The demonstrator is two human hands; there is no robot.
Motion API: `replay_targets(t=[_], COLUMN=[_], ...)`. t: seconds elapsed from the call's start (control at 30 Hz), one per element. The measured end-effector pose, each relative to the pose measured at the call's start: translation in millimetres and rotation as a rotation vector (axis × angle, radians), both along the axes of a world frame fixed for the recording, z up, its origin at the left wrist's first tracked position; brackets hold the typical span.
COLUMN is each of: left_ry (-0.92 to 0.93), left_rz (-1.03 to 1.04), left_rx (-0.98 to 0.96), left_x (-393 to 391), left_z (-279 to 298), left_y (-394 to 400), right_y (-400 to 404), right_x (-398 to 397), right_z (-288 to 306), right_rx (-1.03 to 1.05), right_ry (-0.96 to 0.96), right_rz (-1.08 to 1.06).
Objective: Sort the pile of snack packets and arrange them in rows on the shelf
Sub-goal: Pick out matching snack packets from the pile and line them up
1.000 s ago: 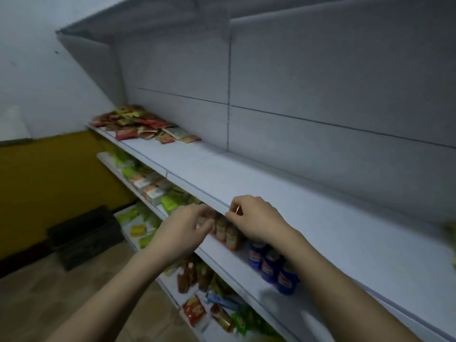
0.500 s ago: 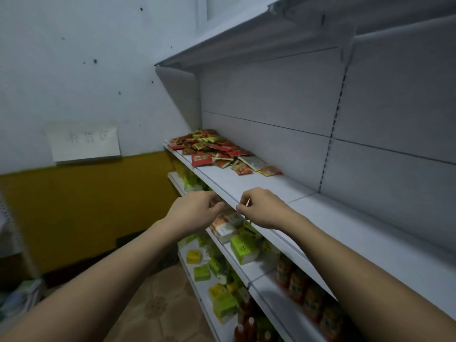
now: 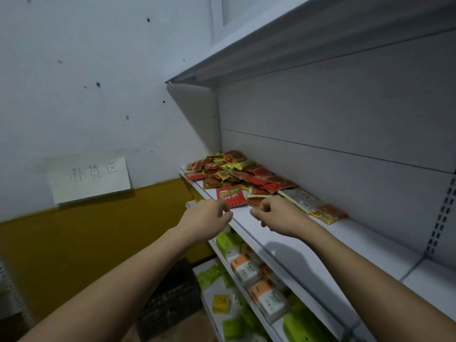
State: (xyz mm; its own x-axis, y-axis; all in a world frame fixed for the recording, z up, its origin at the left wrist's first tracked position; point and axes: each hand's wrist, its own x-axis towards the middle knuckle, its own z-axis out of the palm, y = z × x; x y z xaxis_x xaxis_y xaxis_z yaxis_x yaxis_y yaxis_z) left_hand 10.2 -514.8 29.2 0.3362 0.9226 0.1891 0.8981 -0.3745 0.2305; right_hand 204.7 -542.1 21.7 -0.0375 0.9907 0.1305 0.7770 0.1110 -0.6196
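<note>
Paper sign (image 3: 90, 178) with handwritten characters taped on white wall (image 3: 98, 70), just above yellow wall band (image 3: 74, 243). Below sign, lower right: dark crate (image 3: 170, 302) on floor. Right of crate: orange-and-white packs (image 3: 246, 270), green boxes (image 3: 227, 243), small yellow box (image 3: 221, 303) on lower racks.

A pile of snack packets (image 3: 237, 174) lies on the shelf (image 3: 345, 245) at its far left end, against the back panel (image 3: 345, 134). One packet (image 3: 231, 195) lies at the front of the pile. Both hands hover at the shelf's front edge just before it, the left hand (image 3: 206, 218) left of the right hand (image 3: 278, 214). Boxes (image 3: 246, 270) sit on the lower shelf (image 3: 281, 324) beneath. A paper sign (image 3: 90, 178) hangs on the wall to the left.
</note>
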Motion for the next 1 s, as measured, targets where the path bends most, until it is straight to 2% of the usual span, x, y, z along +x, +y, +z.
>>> replay_targets(t=[0.17, 0.43, 0.67, 0.87, 1.0], left_ry=[-0.096, -0.208, -0.182, -0.248, -0.288], left_rz=[0.014, -0.074, -0.174, -0.298, -0.374], left_rx=[-0.076, -0.088, -0.096, -0.111, -0.158], left_x=[-33, -92, -147, -136, -105], left_z=[-19, -37, -34, -53, -64], left_y=[76, 215, 354, 448, 502], right_y=[77, 203, 335, 399, 450], right_x=[-34, -80, -130, -134, -107], right_z=[-10, -16, -14, -42, -47], right_rx=[-0.004, -0.023, -0.041, -0.063, 0.014], right_ry=[0.003, -0.066, -0.073, 0.011, 0.003], right_rz=[0.035, -0.031, -0.155, -0.287, -0.436])
